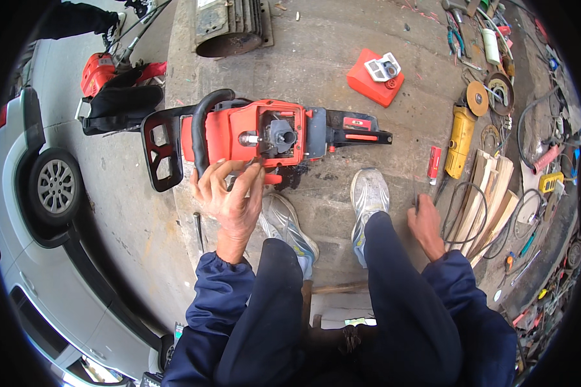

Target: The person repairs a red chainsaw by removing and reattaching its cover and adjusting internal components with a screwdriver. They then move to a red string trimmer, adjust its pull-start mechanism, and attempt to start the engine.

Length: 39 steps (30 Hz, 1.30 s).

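A red and black chainsaw [219, 132] lies on its base on the concrete ahead of me, its engine bay uncovered. The spark plug [250, 138] and a dark carburetor area [281, 135] show inside. Against the saw's near side is my left hand [229, 193], thumb and fingers pinched at the casing's edge; whatever they hold is too small to name. My right hand [426, 222] rests low on the right, fingers curled round a thin dark thing whose kind is hidden. Beyond the saw, a red cover [374, 89] lies with a white and grey part [383, 66] on it.
A yellow angle grinder [460, 138], a small red box [434, 164] and split wood pieces [487, 193] lie at the right, with many tools beyond. A metal cylinder [229, 29] stands at the back. A thin metal tool [199, 231] lies left; a parked car [58, 271] is further left.
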Tool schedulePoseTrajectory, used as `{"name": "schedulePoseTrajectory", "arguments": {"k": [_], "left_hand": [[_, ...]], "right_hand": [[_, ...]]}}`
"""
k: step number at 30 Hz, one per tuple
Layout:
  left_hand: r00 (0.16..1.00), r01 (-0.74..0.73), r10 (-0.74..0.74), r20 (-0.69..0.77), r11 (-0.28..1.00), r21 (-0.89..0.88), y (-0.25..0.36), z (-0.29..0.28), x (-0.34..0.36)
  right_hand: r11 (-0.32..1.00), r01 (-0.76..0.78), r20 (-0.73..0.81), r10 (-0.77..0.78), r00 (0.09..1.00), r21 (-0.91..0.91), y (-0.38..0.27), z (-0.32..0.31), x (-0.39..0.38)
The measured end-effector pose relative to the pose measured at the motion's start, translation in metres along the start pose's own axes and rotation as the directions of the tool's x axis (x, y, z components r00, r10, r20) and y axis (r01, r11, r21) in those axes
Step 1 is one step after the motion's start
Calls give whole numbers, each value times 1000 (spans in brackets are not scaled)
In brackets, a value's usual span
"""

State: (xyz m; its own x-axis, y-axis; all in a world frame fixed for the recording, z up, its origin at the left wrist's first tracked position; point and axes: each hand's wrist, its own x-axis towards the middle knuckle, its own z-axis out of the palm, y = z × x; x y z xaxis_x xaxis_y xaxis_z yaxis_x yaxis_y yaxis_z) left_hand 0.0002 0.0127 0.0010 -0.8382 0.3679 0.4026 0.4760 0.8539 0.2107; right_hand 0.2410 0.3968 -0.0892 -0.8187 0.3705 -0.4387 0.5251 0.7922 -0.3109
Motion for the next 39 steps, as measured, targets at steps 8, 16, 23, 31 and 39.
{"name": "schedulePoseTrajectory", "arguments": {"k": [8, 16, 23, 31, 39], "left_hand": [[999, -3, 1, -50, 999, -35, -3, -1, 1], [999, 19, -22, -42, 997, -71, -7, -2, 0], [996, 11, -18, -87, 997, -80, -9, -1, 0], [993, 32, -44, -110, 994, -109, -10, 2, -1], [990, 39, -57, -126, 989, -140, -10, 2, -2]], "right_hand": [[750, 320, -207, -244, 947, 579, -159, -148, 59], [552, 583, -278, -540, 795, 595, -308, -117, 117], [591, 712, -288, -656, 698, 379, -338, -90, 118], [425, 868, -324, -809, 491, 256, -353, -66, 115], [647, 596, -166, -600, 783, 476, -358, -72, 128]]}}
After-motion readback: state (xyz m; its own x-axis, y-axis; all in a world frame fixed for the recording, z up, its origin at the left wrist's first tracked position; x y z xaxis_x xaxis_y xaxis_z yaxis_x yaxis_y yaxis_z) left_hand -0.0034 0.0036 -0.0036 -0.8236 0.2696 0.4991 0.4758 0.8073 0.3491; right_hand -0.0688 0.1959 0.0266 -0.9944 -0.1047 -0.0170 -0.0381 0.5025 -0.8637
